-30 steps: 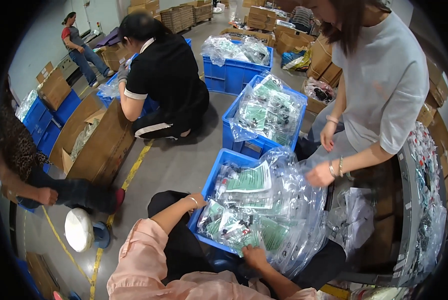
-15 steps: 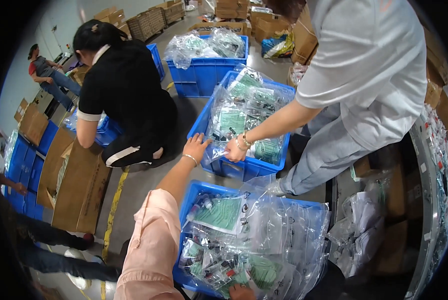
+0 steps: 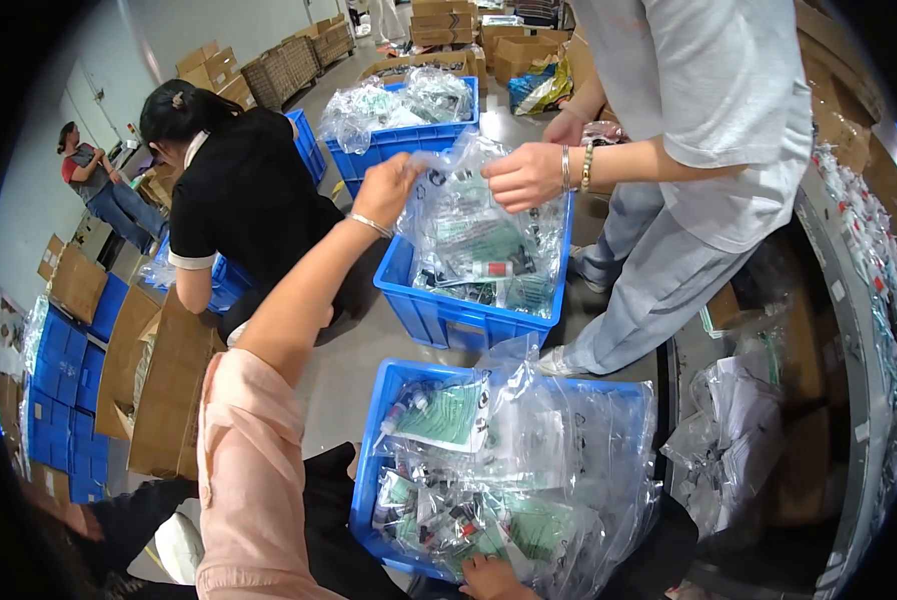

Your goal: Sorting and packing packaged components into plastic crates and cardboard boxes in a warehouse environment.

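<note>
My left arm, in a pink sleeve, reaches forward over the middle blue bin. At its end my left hand [image 3: 390, 190] is closed on the top edge of a clear plastic bag [image 3: 468, 225] holding green-printed sheets and small parts. A co-worker's hand [image 3: 528, 178], with bracelets, is at the other side of the bag's top. At the lower edge my right hand [image 3: 490, 578] is partly in view, fingers curled against a clear parts bag [image 3: 538, 530] in the near blue bin [image 3: 365, 490]. Many similar bags lie in this bin.
The middle bin [image 3: 468, 325] stands just ahead, and a third blue bin [image 3: 398, 147] with bags is behind it. The co-worker in grey [image 3: 708, 90] stands at the right. Another person in black [image 3: 248, 180] crouches at the left beside a cardboard box [image 3: 173, 400].
My left hand has risen from the middle bin's near edge, lifting the bag's top. The co-worker's hand has risen too. My right hand stays in the near bin.
</note>
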